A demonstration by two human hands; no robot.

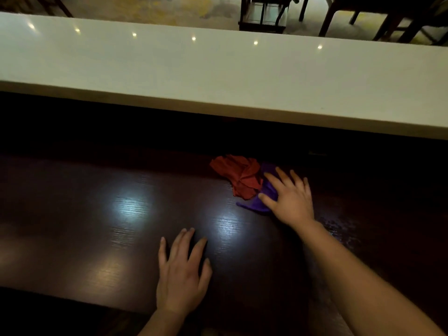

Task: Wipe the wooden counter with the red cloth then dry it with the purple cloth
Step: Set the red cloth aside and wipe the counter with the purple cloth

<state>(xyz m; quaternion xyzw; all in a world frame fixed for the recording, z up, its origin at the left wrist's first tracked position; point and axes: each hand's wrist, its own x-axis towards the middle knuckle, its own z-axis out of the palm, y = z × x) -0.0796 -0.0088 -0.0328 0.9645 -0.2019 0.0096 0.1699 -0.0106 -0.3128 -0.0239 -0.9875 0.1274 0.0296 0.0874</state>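
The dark wooden counter (97, 214) fills the lower half of the view and shines under two light spots. A crumpled red cloth (238, 174) lies toward its back, right of centre. Touching its right side is the purple cloth (258, 202), partly under my right hand (288, 197), which lies flat on it with fingers spread. My left hand (181, 272) rests palm down on bare wood near the front edge, fingers apart, holding nothing. A wet-looking sheen shows on the wood right of my right wrist.
A raised white ledge (218, 76) runs the full width behind the counter, with a dark gap beneath it. Beyond it are chair and table legs (264, 13) on a pale floor. The counter's front edge runs along the lower left.
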